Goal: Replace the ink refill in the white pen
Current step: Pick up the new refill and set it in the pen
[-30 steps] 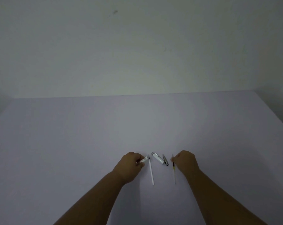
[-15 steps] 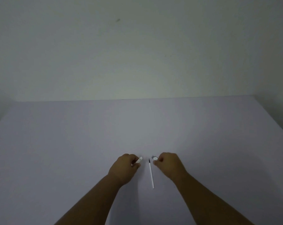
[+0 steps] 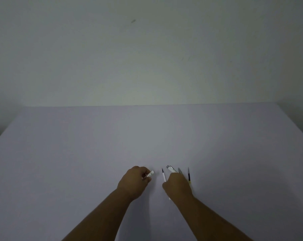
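My left hand (image 3: 135, 181) is closed around a short white pen section (image 3: 150, 174), whose end sticks out to the right of my fingers. Just right of it, a thin white refill (image 3: 163, 176) with a dark tip lies on the table. My right hand (image 3: 177, 186) covers the refill's middle with fingers curled onto it, and its near end shows below my hand. The white pen barrel with a metal clip (image 3: 171, 169) lies just beyond my right fingers. A second refill (image 3: 189, 177), dark and yellowish, lies to the right.
Everything sits on a wide pale table (image 3: 95, 153) that ends at a plain wall. The table's right edge slants down at the far right.
My right hand has left the second refill, passed over the pen barrel, and drawn back onto the white refill. The barrel and second refill show again. My left hand has stayed put.
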Demonstrator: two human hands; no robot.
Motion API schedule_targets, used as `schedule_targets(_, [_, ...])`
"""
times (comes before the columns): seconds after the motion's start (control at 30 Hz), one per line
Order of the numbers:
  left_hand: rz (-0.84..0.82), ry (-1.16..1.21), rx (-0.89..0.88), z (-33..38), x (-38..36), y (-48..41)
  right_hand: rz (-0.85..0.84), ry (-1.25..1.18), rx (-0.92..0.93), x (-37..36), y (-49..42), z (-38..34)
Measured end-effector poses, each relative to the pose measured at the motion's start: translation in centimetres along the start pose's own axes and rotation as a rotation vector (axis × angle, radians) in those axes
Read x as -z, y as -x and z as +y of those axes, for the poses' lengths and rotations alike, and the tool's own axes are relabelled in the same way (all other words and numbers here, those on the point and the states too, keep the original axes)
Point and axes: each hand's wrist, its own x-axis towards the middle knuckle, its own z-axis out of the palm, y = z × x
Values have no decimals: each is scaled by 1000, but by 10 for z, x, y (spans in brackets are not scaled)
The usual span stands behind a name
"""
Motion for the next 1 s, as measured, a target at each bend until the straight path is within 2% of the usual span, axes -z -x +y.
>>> schedule_targets(0.07, [-2, -8, -5, 1, 0, 0, 42, -170, 7, 5, -2, -1])
schedule_targets(0.2, [-2, -13, -19, 5, 2, -1, 97, -731, -52, 25, -6, -6])
schedule_targets(0.3, [0, -18, -27, 9, 2, -2, 104, -924, -68, 34, -5, -7])
schedule_targets(0.47, [12, -5, -55, 16, 1, -4, 45, -1036, -55, 34, -1, -7])
schedule_targets(0.67, [2, 6, -58, 17, -1, -4, -16, -962, -43, 40, -2, -5])
schedule_targets(0.8, [7, 61, -71, 17, 0, -5, -78, -1077, -73, 44, -6, -1])
schedule_targets(0.93, [8, 91, -85, 21, 0, -6, -152, -931, -19, 42, -4, -2])
schedule_targets(1.0, [4, 87, -92, 23, 2, -7, -148, -971, -36, 42, -5, -5])
